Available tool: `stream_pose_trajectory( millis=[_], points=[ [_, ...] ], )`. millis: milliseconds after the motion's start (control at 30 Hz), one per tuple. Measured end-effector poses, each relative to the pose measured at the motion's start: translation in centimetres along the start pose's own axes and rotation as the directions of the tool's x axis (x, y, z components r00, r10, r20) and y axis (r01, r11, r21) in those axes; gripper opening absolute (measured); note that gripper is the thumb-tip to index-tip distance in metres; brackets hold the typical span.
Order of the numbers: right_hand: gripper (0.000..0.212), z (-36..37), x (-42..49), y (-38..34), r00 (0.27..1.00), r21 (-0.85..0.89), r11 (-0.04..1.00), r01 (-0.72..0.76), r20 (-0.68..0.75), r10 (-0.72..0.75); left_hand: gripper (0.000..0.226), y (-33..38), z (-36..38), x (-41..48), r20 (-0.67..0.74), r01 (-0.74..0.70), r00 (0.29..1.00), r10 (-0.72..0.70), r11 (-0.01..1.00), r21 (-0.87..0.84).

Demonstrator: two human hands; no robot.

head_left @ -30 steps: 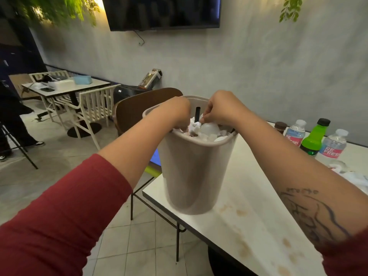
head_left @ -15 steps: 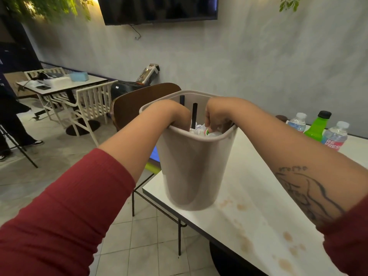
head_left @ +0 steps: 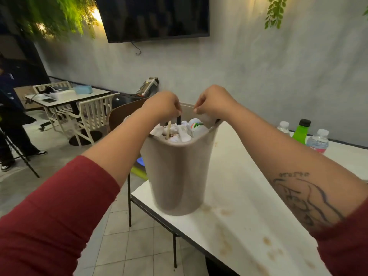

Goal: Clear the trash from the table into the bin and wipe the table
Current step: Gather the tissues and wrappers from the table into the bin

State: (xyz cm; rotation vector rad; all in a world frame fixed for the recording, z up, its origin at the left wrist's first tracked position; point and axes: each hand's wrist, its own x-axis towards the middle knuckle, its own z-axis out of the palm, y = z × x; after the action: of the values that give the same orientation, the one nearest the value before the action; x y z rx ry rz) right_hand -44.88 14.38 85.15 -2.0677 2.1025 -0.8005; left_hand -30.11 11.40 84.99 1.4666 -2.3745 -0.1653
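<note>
Though my curled left hand (head_left: 162, 105) and right hand (head_left: 215, 102) hide any hold, the bin (head_left: 175, 176) seems light, bendy: grip rim at nine and three o'clock.

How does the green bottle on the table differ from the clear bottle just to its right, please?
The green bottle has a bright green body; the clear bottle is see-through. The green bottle wears a black cap, the clear bottle a white one. The clear bottle shows a pink-red label; none shows on the green bottle. Both stand upright and capped on the white table.
</note>
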Motion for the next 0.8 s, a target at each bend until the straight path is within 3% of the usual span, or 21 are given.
stream_pose_trajectory(
  millis=[67,167,367,800],
  points=[
    [0.009,-0.8,-0.5,1.3,0.997,0.092,0.996,-0.006,-0.076,0.013,0.017,1.7,-0.3,0.1,-0.071,-0.031,0.997,0.028,0.999,-0.042],
    [0.016,-1.9,-1.4,3.8,0.986,0.185,0.982,-0.027,-0.158,0.057,0.015,5.2,-0.1,0.6,-0.148,-0.088,0.986,0.074,0.992,-0.086],
    [0.010,-4.7,-4.4,11.0,0.956,0.234,0.968,-0.092,-0.252,0.152,0.016,13.4,2.8,0.8,-0.228,-0.237,0.954,0.197,0.958,-0.164],
    [0.007,-7.2,-14.2,28.8,0.883,0.207,0.896,-0.393,-0.187,0.431,0.008,26.5,16.6,0.4,0.009,-0.280,0.957,0.291,0.928,-0.246]
  ],
)
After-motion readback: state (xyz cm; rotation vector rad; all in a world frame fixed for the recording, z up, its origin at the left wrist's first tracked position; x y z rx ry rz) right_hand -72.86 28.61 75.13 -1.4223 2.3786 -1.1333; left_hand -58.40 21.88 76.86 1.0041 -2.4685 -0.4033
